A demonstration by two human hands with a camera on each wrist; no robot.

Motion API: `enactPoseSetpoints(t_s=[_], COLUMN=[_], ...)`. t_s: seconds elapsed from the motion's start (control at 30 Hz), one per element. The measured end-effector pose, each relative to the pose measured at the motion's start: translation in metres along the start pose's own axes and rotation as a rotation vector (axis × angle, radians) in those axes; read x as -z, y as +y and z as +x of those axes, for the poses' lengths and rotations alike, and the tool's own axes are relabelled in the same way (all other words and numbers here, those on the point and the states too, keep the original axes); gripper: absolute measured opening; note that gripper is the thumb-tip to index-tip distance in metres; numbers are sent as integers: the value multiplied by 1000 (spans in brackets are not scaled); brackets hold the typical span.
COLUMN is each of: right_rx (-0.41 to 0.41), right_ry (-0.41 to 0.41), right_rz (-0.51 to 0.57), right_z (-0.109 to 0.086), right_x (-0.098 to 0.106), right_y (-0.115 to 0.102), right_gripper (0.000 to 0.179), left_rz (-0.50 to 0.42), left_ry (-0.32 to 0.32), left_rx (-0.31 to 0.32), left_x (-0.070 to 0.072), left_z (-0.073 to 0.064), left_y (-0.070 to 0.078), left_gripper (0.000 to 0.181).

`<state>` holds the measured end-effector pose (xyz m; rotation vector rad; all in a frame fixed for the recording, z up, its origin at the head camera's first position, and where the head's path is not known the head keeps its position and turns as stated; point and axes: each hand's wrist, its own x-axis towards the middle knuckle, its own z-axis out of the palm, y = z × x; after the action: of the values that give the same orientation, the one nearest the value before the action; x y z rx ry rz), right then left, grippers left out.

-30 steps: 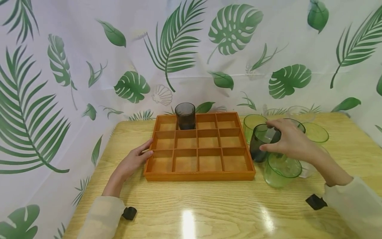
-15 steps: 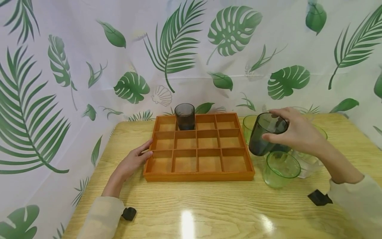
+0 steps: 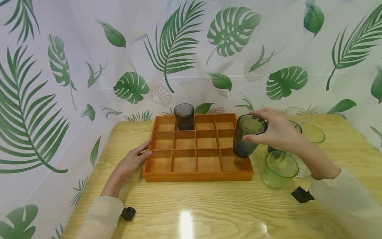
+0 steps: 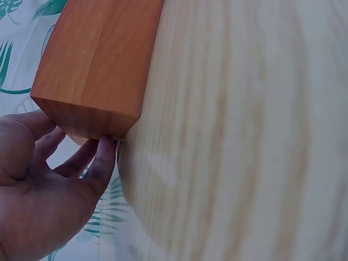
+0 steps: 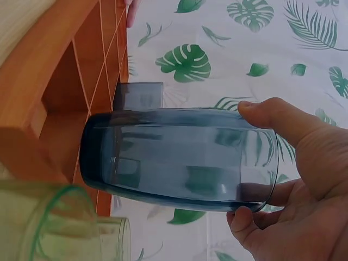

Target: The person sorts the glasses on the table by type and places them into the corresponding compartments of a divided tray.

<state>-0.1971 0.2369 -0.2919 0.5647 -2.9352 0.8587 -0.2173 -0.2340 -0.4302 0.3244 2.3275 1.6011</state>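
Note:
My right hand [image 3: 282, 131] holds a dark grey glass tumbler [image 3: 243, 142] near its rim, thumb on one side and fingers on the other. It is slightly tilted above the right end of an orange-brown wooden tray [image 3: 198, 176] divided into compartments. The right wrist view shows the same tumbler [image 5: 179, 157] with its base toward the tray. A second dark tumbler [image 3: 184, 119] stands in a back-row compartment, second from the left. At the tray's left side, my left hand [image 3: 132, 162] touches the outer wall with its fingertips; the left wrist view shows this hand [image 4: 54, 190] at a tray corner.
Right of the tray stand a light green glass [image 3: 279, 174], a yellow-green glass [image 3: 311, 134] and another dark tumbler [image 3: 272, 148] partly behind my right hand. Clear glass shows behind the green one. A leaf-printed sheet [image 3: 185, 89] rises behind the wooden table [image 3: 158, 205].
My right hand has lifted the dark tumbler from among the glasses and carried it left, over the tray's right end. My left hand stays at the tray's side.

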Motion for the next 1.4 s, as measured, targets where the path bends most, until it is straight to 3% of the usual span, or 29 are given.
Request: enactPoseSetpoints(t_s=[0.2,0.5,0.73,1.03,1.3,1.4], right_rx=[-6,78,89,65,140,134], right_ry=[-31,-23,-52,-57,-36,-21], right_rz=[39,77,95,115,143,135], right_z=[11,25,33,46,68,75], right_x=[-11,-31,-42,-49,-51,-52], right_y=[-20,-43,-55,-53,-46,-43], right_gripper=[90,84,83,83,72,72], left_rz=[17,4,-9,-11,2,3], left_ry=[9,3,-3,-12,-3,-3], left_rx=[8,7,2,-5,-5,-2], left_x=[-1,-1,-1,-1,0,0], left_z=[0,-1,-1,-1,0,1], left_y=[-2,1,1,2,-1,-1], left_gripper=[62,62,62,62,62,62])
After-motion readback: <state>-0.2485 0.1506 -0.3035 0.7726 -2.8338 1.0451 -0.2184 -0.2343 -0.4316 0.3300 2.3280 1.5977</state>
